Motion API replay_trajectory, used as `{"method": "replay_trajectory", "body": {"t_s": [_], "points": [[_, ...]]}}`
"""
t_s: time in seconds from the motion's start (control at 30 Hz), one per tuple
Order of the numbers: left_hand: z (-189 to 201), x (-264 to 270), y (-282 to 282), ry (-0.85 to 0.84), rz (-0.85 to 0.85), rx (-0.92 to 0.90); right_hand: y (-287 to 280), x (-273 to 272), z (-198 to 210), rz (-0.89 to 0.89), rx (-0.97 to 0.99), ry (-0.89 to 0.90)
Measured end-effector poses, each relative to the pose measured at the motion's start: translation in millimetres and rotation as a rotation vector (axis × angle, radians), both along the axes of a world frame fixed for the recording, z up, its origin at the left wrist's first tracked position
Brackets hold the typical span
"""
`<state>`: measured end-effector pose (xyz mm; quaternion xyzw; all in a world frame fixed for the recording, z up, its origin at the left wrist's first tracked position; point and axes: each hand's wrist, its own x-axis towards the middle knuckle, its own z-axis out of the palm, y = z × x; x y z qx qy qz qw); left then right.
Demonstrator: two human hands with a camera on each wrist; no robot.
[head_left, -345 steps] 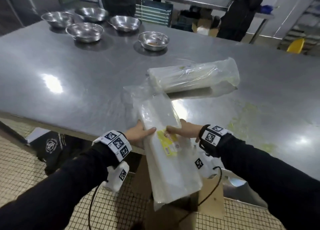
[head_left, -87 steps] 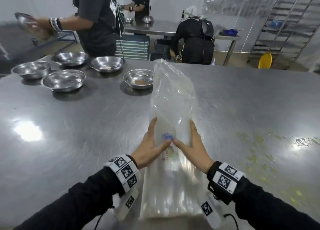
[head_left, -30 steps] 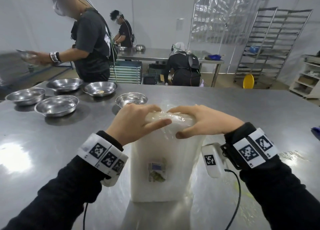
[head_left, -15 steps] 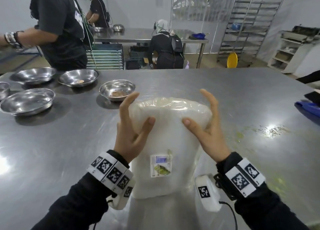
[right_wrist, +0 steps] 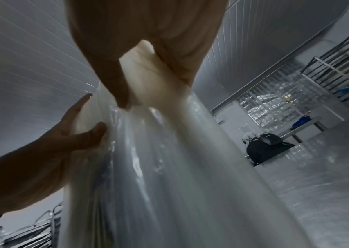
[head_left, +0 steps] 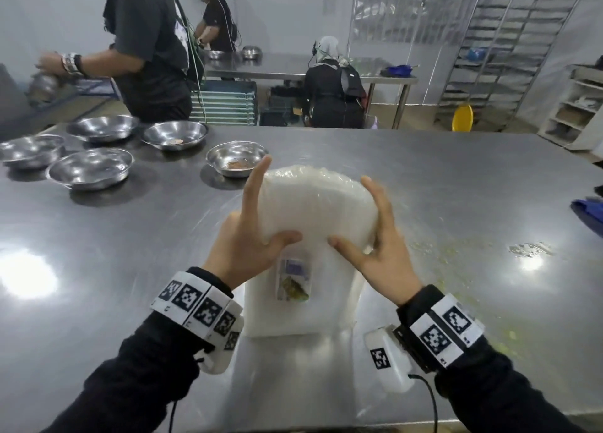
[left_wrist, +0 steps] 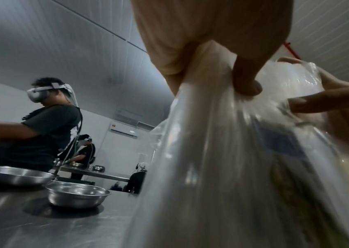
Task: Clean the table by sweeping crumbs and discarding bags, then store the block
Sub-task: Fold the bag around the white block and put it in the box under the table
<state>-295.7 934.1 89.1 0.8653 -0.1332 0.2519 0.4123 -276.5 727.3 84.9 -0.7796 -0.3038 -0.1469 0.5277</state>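
A white block (head_left: 303, 223) wrapped in clear plastic stands upright on the steel table (head_left: 130, 236), with a small printed label (head_left: 292, 279) on its near face. My left hand (head_left: 257, 223) grips its upper left side, fingers up along the edge and thumb pressed on the front. My right hand (head_left: 375, 236) grips the upper right side the same way. In the left wrist view my thumb (left_wrist: 247, 78) digs into the crinkled plastic of the block (left_wrist: 243, 167). The right wrist view shows my right hand (right_wrist: 148, 50) pinching the block's top (right_wrist: 179, 167). Yellow-green crumbs (head_left: 434, 253) smear the table to the right.
Several steel bowls sit at the back left, the nearest (head_left: 236, 158) just behind my left fingers, another (head_left: 89, 168) further left. A blue object (head_left: 590, 210) lies at the right edge. A person (head_left: 146, 47) works at the far left side.
My hands have come off the folded plastic on top of the block and now clasp its upper sides, thumbs on the front. The block stays upright in the same spot.
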Motion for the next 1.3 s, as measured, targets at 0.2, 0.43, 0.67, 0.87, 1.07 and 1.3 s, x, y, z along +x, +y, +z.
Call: {"method": "replay_trajectory", "body": {"t_s": [0.2,0.43,0.67,0.87,1.07,1.3], "points": [[8.1,-58.3,-40.4,-0.009,0.135,-0.039,-32.8,-32.1,2.5,0.024,-0.037,-0.087],[14.9,-126.7,-105.1,0.001,0.18,-0.031,-97.1,-87.9,-0.3,0.08,-0.018,-0.124],[9.7,-166.7,-156.5,0.122,0.16,0.018,-157.1,-129.1,-10.6,0.079,-0.03,-0.034],[-60.4,-178.7,-176.5,0.311,0.054,0.012,-182.6,-153.6,-83.8,0.081,0.002,0.134],[-175.4,-193.6,-186.6,0.484,-0.005,0.043,-198.8,-180.4,-191.1,-0.012,-0.078,0.422],[-299.3,-196.3,-199.9,0.613,-0.02,0.095,-205.9,-195.6,-320.6,-0.197,-0.183,0.352]]}}
